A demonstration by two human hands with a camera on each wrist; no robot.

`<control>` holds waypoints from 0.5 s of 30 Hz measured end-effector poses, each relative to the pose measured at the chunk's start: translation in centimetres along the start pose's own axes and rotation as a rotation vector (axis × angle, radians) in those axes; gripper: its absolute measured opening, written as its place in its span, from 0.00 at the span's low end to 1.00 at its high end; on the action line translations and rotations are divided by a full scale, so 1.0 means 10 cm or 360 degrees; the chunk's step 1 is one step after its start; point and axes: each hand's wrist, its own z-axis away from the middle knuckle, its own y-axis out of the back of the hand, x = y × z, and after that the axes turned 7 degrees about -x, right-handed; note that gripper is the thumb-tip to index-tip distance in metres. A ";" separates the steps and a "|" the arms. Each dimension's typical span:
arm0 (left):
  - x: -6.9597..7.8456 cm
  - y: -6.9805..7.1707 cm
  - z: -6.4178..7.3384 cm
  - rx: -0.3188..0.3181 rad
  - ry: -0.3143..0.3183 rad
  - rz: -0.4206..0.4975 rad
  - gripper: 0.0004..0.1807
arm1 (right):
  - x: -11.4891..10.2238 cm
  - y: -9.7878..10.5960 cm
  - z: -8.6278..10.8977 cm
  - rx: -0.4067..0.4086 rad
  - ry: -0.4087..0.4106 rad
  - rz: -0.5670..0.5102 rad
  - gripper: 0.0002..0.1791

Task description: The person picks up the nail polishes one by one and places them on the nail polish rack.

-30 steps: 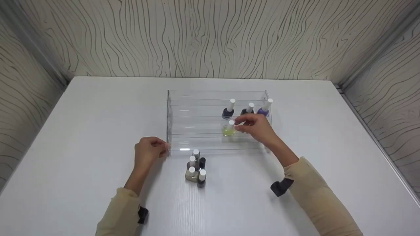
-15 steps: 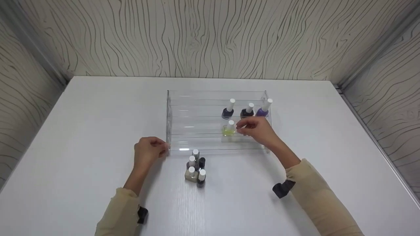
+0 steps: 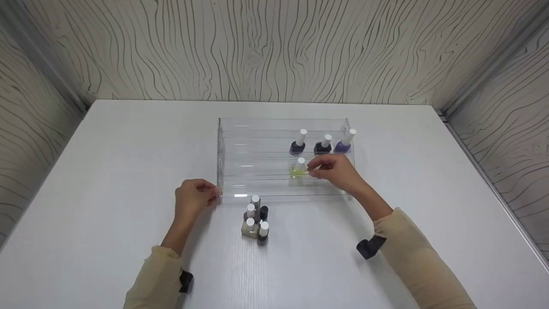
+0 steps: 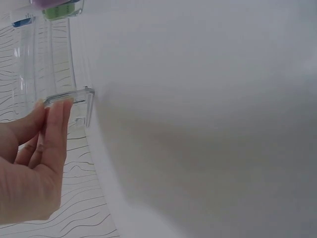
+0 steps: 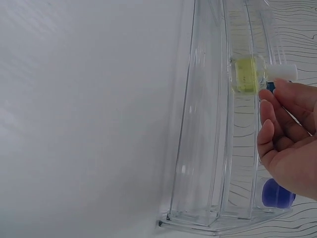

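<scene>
A clear stepped acrylic rack (image 3: 283, 196) stands on the white table. My left hand (image 3: 192, 201) pinches its front left side edge between thumb and fingers, as the left wrist view confirms. On a middle step sits a nail polish bottle (image 3: 297, 171) with yellow liquid and a white cap. Just right of it is my right hand (image 3: 336, 171), fingers loosely bent and nothing gripped. In the right wrist view its fingertips (image 5: 267, 95) lie close to the yellow bottle's neck; whether they touch cannot be told. Dark nail polish (image 3: 297, 148), another dark bottle (image 3: 322, 148) and a purple one (image 3: 342, 147) occupy the step behind.
Several nail polish bottles (image 3: 250, 230) cluster on the table before the rack, most white-capped, one with a black cap (image 3: 263, 212). Wood-grain patterned panels (image 3: 257, 51) enclose the table at the back and sides.
My right hand has let go of the yellow bottle's cap, drawn slightly right, and then edged back toward the bottle. The left hand has stayed on the rack.
</scene>
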 end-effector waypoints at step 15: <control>0.01 0.01 0.00 0.0002 0.0019 -0.0012 0.03 | -0.02 0.02 0.03 -0.0017 -0.0009 0.0004 0.11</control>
